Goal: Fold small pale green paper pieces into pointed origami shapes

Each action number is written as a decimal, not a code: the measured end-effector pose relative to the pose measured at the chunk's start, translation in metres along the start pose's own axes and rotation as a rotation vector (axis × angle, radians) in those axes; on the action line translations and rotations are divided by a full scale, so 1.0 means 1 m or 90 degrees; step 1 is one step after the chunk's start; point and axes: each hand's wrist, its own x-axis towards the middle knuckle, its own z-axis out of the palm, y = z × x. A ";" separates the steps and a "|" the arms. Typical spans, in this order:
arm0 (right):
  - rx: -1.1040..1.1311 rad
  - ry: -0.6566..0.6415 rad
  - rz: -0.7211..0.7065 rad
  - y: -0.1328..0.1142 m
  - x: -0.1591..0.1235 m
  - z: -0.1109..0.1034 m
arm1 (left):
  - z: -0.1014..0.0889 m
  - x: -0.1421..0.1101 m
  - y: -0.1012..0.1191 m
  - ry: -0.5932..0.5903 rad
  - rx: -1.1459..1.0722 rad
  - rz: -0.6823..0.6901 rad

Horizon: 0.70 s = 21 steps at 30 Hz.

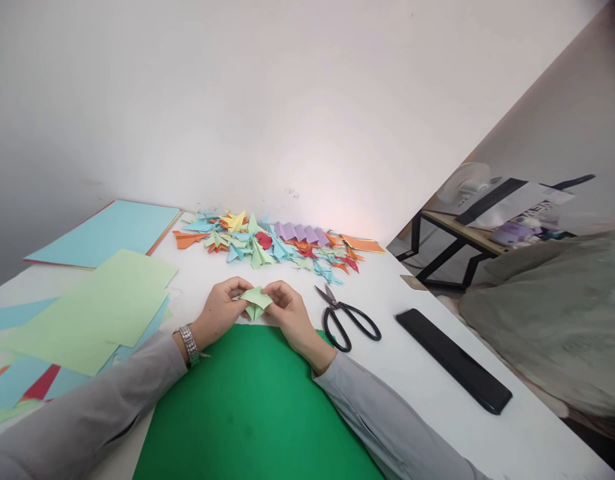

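Observation:
A small folded piece of light green paper is pinched between both hands, above the far edge of a green sheet. My left hand, with a metal watch at its wrist, grips the paper's left side, fingers closed. On the right side, my right hand has thumb and fingers closed on the same paper. Black-handled scissors lie on the white table to the right of my right hand, blades pointing away. Beyond my hands, folded paper pieces in many colours are heaped along the wall.
Light green sheets overlap blue and red paper at the left, before a blue stack. A long black case lies near the table's right edge. Past it are a bed and a low table with bags and a fan.

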 end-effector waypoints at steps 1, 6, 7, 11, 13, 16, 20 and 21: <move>-0.014 0.009 -0.002 0.001 0.000 0.000 | 0.000 0.000 0.000 -0.003 0.005 0.000; -0.029 0.033 -0.009 0.001 -0.001 0.000 | 0.000 0.000 -0.003 -0.015 0.015 0.003; -0.024 0.037 -0.010 0.000 -0.001 0.000 | 0.000 0.000 -0.004 -0.017 0.022 0.001; 0.027 0.049 0.023 -0.003 -0.002 0.002 | -0.001 0.000 -0.005 -0.022 0.047 -0.006; 0.041 0.048 0.060 -0.004 -0.002 0.002 | 0.000 0.000 -0.004 -0.013 0.050 -0.006; 0.023 0.043 0.085 -0.003 -0.002 0.002 | 0.000 -0.002 -0.001 -0.004 0.065 -0.001; 0.018 0.048 0.094 -0.003 -0.003 0.002 | 0.001 -0.004 0.002 0.000 0.071 0.010; 0.020 0.046 0.097 -0.003 -0.003 0.002 | 0.001 -0.004 0.003 -0.005 0.069 0.008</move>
